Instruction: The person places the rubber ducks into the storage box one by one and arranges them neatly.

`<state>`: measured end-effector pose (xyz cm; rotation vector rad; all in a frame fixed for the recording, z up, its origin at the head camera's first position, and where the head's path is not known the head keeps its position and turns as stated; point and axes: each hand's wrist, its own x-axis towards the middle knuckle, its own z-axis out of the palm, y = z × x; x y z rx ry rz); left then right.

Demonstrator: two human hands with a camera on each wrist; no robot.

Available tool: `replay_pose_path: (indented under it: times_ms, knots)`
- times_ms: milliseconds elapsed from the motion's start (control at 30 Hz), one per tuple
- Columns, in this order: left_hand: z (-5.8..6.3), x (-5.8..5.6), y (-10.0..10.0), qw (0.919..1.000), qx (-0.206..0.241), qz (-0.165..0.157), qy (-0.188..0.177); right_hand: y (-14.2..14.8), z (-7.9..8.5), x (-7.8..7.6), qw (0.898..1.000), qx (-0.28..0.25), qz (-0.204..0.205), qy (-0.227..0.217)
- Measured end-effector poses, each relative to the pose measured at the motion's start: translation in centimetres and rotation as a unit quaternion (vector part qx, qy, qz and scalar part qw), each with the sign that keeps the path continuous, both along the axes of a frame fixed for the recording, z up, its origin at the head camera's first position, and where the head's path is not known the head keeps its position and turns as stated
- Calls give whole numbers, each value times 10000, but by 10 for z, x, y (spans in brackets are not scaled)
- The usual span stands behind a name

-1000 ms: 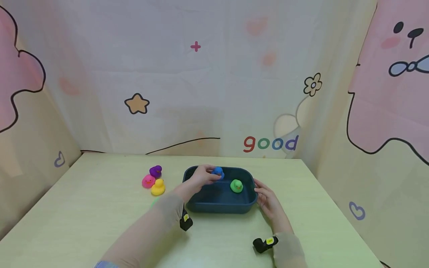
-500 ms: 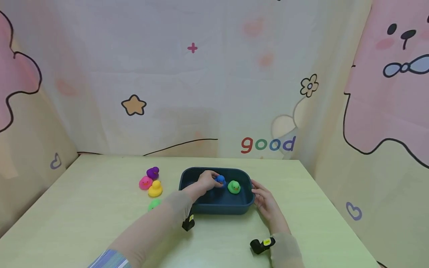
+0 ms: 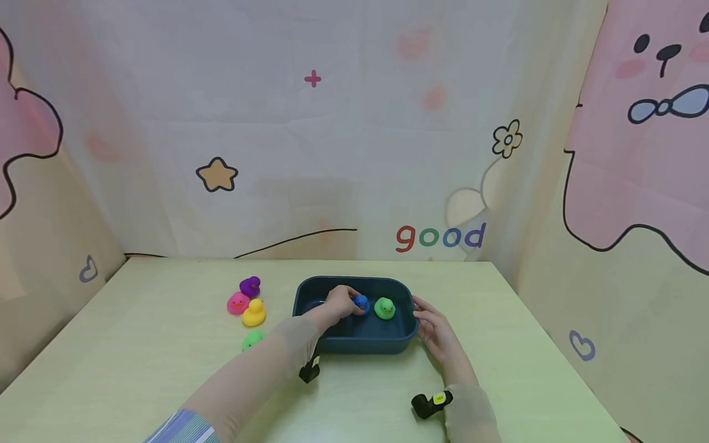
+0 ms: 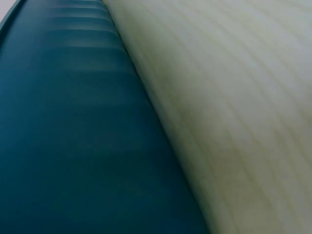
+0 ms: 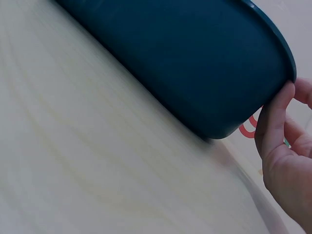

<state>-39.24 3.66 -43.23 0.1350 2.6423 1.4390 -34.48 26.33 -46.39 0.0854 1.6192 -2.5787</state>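
Note:
In the head view, a dark blue-green tub [image 3: 360, 346] stands on the table. My left hand [image 3: 339, 303] reaches over its left side and pinches a blue rubber duck [image 3: 362, 303] low inside. A green rubber duck [image 3: 384, 309] sits upright in the tub, just right of the blue one. My right hand [image 3: 440, 337] rests against the outside of the tub's right end. In the right wrist view, fingertips [image 5: 287, 90] touch the tub [image 5: 195, 63] near its rim. The left wrist view holds only the tub's wall [image 4: 87, 136] and the tabletop; the left hand is out of it.
Left of the tub stand a purple duck [image 3: 250, 285], a pink duck [image 3: 238, 303] and a yellow duck [image 3: 254, 313], close together. Nearer, another green duck [image 3: 253, 339] is partly covered by the left forearm. A printed cloth [image 3: 266, 123] hangs behind the table [image 3: 138, 344].
My left hand has lowered the blue duck from the tub's back rim down into the tub, beside the green duck. The right hand stays at the tub's right end. The head view has shifted slightly.

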Motion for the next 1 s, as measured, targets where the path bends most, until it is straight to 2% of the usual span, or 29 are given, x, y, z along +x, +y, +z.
replay_pose_path:
  times_ms: [167, 500, 667, 1000]
  knots:
    - [-2, 1, 1, 10000, -35, -55, 31, -1, 1, 1, 10000, 61, -19, 62]
    - [-4, -2, 3, 9982, -585, -32, 111, -1, 0, 1, 9999, 49, 4, 97]
    - [-2, 0, 2, 9968, -770, -177, 112, -2, 0, 1, 10000, 27, -51, 69]
    - [8, 5, -10, 9907, -1179, -674, 104, 0, 0, 1, 10000, -15, -8, 45]
